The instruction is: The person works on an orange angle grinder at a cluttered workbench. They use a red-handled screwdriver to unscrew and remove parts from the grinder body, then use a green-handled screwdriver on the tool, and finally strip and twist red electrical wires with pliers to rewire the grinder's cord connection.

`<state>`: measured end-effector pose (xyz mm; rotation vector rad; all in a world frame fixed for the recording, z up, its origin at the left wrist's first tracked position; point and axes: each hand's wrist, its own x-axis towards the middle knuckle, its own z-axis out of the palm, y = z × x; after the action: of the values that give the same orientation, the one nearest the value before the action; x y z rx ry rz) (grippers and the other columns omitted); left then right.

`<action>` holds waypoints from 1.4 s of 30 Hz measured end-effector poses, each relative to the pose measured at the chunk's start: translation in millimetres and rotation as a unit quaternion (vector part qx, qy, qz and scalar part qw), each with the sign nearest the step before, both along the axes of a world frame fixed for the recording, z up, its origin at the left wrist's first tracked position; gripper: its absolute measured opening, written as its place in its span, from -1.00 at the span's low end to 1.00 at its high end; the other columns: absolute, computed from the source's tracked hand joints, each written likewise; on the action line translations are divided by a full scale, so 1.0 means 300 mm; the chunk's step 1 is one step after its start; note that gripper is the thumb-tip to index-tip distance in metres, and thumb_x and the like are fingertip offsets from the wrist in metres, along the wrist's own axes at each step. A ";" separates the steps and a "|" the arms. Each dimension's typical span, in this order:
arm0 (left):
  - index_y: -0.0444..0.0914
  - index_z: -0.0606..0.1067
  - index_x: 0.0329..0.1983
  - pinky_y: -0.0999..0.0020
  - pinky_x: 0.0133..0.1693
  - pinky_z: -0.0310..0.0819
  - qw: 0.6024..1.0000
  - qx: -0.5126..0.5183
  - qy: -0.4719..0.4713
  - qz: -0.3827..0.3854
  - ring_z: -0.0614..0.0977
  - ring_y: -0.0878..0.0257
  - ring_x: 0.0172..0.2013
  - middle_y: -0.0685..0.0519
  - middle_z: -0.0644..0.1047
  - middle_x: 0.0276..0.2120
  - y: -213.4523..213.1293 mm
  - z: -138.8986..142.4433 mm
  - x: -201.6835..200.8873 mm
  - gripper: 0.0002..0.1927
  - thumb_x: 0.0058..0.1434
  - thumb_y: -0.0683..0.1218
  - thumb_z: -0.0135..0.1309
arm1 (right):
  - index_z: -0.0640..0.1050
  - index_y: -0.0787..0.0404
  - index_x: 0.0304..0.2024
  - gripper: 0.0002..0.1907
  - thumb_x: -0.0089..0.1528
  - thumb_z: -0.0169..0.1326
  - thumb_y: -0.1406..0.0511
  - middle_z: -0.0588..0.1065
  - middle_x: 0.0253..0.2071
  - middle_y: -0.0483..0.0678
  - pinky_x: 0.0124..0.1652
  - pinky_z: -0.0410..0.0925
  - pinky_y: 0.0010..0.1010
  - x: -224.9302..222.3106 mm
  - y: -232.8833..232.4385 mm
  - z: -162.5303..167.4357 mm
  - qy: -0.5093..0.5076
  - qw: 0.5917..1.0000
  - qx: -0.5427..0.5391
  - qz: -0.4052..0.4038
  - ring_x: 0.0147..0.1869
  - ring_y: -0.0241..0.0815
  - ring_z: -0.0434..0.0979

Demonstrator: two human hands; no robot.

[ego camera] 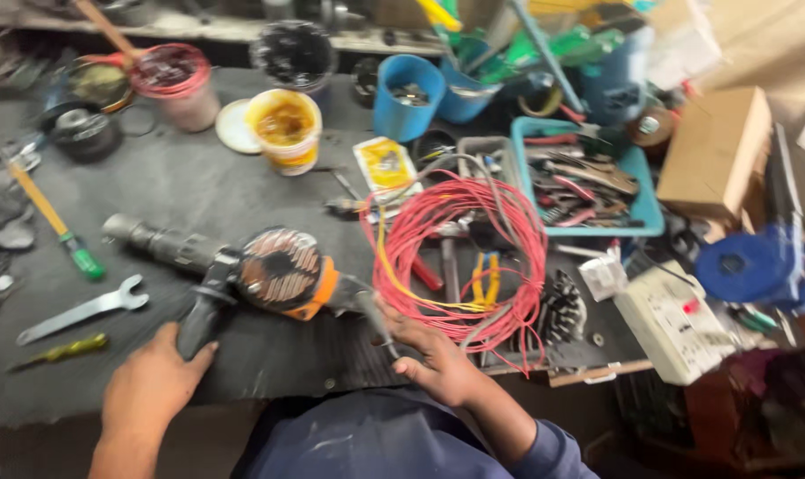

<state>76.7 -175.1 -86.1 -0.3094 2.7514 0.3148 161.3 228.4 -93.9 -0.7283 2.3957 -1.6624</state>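
- At the far left of the dark surface [189,191] we note a screwdriver with a yellow shaft and green handle [55,223], a flat open-ended spanner [85,310] and a green drill bit [58,352].
- The left hand [150,383] rests at the near edge; its fingertips touch the black side handle [198,321] of the angle grinder. We record its grip as loose, fingers curled but not wrapped around the handle.
- The angle grinder [243,266] lies flat on the surface between the two hands, grey body pointing upper left, disc and orange guard facing up.
- Behind the grinder stand a red-rimmed tub [176,84] and a yellow tub [284,129], well apart from the hands.
- The right hand [438,359] sits just right of the grinder; its grip is clamped on the grinder's grey cable [371,312].
- A coil of red wire [456,253] lies touching the right hand's far side, with red-handled pliers [425,275] and a yellow strand inside it.
- Farther back stands a blue cup [407,96]; to the right, a blue tray of hand tools [584,177].
- At the right edge we note a white socket box [673,319] and a cardboard box [713,151].
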 end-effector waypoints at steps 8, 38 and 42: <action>-0.22 0.47 0.21 -0.14 0.12 0.43 0.983 0.034 0.169 -0.056 0.55 -0.24 0.12 -0.27 0.54 0.10 0.005 -0.146 0.013 -0.39 0.19 0.20 0.17 | 0.51 0.21 0.23 -0.39 0.23 0.16 0.03 0.54 0.21 0.11 0.25 0.33 -0.12 -0.001 0.112 0.243 0.121 0.951 0.164 -0.234 0.29 0.15 0.51; -0.27 0.45 0.25 -0.01 0.24 0.29 0.931 0.158 0.305 -0.127 0.38 -0.19 0.29 -0.20 0.31 0.39 0.175 0.161 0.092 -0.46 0.19 -0.06 0.19 | 0.65 0.17 -0.18 -0.62 0.00 0.33 0.16 0.50 -0.22 0.02 -0.10 0.34 -0.10 -0.200 0.068 0.128 0.128 0.848 0.403 -0.321 -0.05 0.06 0.48; -0.29 0.51 0.16 0.05 0.25 0.32 0.920 0.192 0.330 -0.088 0.42 -0.12 0.29 -0.15 0.34 0.38 0.134 0.189 0.128 -0.58 0.23 -0.12 0.17 | 0.65 0.14 -0.35 -0.70 -0.04 0.35 0.14 0.49 -0.28 -0.04 -0.10 0.34 -0.09 -0.228 0.079 0.126 0.148 0.832 0.452 -0.285 -0.08 0.03 0.49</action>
<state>115.2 -135.0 -29.4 0.1895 3.2224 1.0618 92.8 252.1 -56.1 -0.0861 3.3470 -0.2811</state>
